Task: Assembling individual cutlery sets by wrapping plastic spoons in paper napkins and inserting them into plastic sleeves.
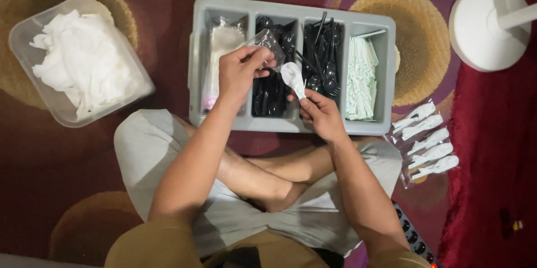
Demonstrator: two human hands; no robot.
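The left hand [238, 72] pinches a small clear plastic bag [267, 41] above the grey divided tray [291, 125], and the right hand [320, 114] grips a white plastic spoon [293, 77] by its handle, just beside the bag's mouth. Five bagged white spoons [426, 140] already lie in a row on the carpet at the right. In my judgement much is left, because black cutlery [321, 55] and empty bags [221, 58] fill the compartments.

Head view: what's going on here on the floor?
A person sits cross-legged on a patterned carpet before a grey divided tray of black cutlery and wrapped items. The right hand holds a white plastic spoon by its handle; the left hand pinches a small clear bag just above it, over the tray. A row of bagged white spoons lies to the right, and a clear tub of white tissue sits to the left.
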